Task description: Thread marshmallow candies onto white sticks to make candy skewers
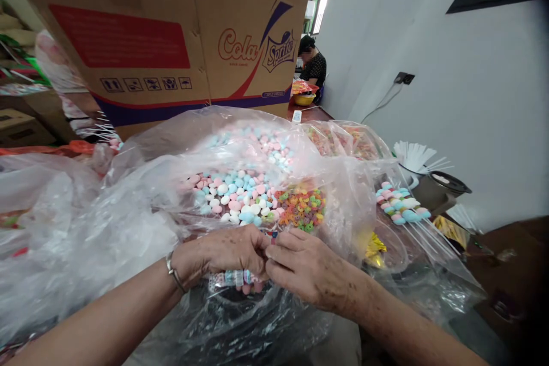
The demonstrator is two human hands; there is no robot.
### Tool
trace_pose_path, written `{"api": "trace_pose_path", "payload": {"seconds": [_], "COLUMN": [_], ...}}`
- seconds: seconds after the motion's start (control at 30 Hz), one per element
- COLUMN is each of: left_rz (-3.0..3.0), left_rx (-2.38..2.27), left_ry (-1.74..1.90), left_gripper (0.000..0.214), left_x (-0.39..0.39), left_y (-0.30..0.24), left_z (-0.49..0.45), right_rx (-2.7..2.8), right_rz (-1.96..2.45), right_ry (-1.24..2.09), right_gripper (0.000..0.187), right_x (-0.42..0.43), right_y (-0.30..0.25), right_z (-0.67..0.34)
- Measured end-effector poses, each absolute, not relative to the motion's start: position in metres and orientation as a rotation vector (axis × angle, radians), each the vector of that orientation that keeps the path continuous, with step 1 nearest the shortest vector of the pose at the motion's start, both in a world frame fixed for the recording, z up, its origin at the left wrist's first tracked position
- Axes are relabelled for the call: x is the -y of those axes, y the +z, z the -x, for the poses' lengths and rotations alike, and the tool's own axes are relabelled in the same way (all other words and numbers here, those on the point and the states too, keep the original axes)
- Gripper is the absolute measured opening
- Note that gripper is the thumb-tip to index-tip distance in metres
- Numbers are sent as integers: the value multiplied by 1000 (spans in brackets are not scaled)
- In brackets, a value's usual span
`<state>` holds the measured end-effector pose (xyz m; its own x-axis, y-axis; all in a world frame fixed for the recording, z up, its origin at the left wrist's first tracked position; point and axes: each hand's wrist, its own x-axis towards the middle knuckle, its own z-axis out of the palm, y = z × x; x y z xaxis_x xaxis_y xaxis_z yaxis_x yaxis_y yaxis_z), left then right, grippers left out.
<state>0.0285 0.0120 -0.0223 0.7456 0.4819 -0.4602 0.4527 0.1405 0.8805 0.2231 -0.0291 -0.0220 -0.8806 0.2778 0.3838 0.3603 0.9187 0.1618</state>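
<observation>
Left hand (pixel 223 251): grip closed on candy stick (pixel 234 279).
Right hand (pixel 306 269): pinched shut, content unseen.
Advice: I keep both grips touching.

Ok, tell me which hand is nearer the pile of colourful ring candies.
Right. The right hand sits just below the ring candies; the left hand lies further left, under the pastel candies.

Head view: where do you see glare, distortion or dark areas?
In the head view, the wide lens bends the cardboard box; light glares on the clear plastic bag, veiling the pastel candies; the left hand and right hand look sharp; the lower right corner is dark.
</observation>
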Motion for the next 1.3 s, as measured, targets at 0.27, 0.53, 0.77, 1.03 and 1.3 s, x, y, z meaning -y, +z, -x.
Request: {"api": "trace_pose_path", "payload": {"seconds": [0.27,0.53,0.77,1.03,1.3], "left_rz": [-1997,-1696,-609,-862,-721], "left_rx": [-1280,-1276,-632,-746,-821], "left_ry": [650,1200,1135,766,1170], "left_gripper": [11,22,57,56,29], "left_x": [2,15,-15,-8,7], "left_y": [-31,-41,11,-2,-2], "left_z": [-47,-53,-20,-3,-22], "right_rx": [2241,1557,1780,1860,1774], "right_rz": [1129,1206,909,975,922], "right_ry": [-651,352,107,-166,675], "right_gripper": [31,19,20,21,19], "right_x": [21,-2,22,2,24], "right_y": [-53,-31,-27,-31,-40], "right_z": [-199,-184,-167,-180,-149]}}
